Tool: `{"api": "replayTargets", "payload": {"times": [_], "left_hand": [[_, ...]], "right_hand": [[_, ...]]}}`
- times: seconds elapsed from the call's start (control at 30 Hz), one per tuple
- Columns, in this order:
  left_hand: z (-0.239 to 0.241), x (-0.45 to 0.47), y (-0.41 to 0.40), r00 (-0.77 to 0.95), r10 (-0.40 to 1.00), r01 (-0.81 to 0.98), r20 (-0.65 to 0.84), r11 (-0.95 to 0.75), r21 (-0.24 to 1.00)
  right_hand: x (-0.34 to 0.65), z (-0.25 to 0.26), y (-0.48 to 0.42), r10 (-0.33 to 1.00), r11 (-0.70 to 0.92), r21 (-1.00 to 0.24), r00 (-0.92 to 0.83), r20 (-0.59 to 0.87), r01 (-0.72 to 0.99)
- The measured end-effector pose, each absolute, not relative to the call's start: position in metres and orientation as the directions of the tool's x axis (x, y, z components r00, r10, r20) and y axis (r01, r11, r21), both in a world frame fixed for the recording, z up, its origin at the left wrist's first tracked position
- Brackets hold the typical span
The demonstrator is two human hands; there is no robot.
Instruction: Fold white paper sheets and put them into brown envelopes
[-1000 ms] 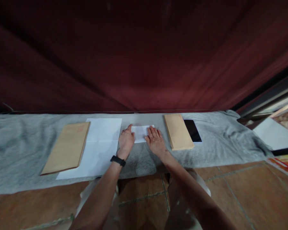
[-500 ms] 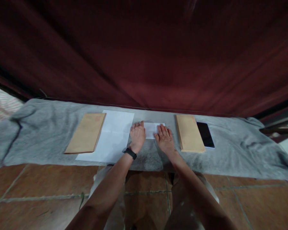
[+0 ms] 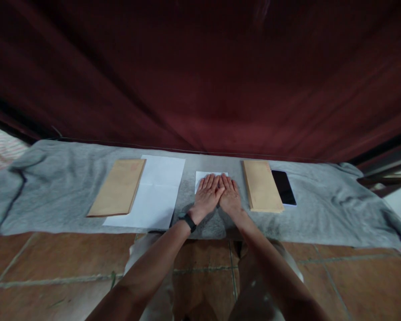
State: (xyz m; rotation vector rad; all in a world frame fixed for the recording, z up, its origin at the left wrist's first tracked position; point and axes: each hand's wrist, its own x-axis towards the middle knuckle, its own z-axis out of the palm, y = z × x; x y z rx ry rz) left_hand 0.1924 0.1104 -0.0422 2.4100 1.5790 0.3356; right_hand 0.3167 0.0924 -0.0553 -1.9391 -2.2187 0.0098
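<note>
A small folded sheet of white paper [image 3: 203,175] lies on the grey cloth in front of me, mostly covered by my hands. My left hand [image 3: 207,195] rests flat on it, fingers stretched forward, with a dark watch band [image 3: 189,221] at the wrist. Close beside it, my right hand [image 3: 230,195] also lies flat on the right part of the paper, fingers stretched out. The two hands touch at the thumbs. Neither hand grasps anything.
To the left, a stack of brown envelopes [image 3: 118,187] partly covers white sheets [image 3: 162,189] with crease lines. Another stack of brown envelopes [image 3: 262,186] lies right of my hands, next to a dark-screened phone [image 3: 284,187]. A dark red curtain [image 3: 200,89] hangs behind the cloth-covered surface [image 3: 327,200].
My left hand has moved right, from the paper's left edge to beside my right hand, and now lies flat. My right hand stays about where it was.
</note>
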Motion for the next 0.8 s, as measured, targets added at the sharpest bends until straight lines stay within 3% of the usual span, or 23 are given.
{"api": "replayTargets", "payload": {"times": [0.37,0.7,0.8], "left_hand": [[-0.044,0.179,0.116,0.292,0.956,0.933,0.028,-0.291,0.214],[-0.040,0.178,0.117,0.280,0.960,0.940,0.000,-0.275,0.201],[-0.041,0.178,0.116,0.287,0.958,0.939,0.014,-0.284,0.193]], "right_hand": [[0.313,-0.055,0.090,0.986,0.022,-0.217,0.015,0.167,0.976],[0.334,-0.057,0.086,0.968,-0.094,-0.224,0.142,0.207,0.970],[0.334,-0.052,0.088,0.971,-0.038,-0.224,0.089,0.223,0.974]]}}
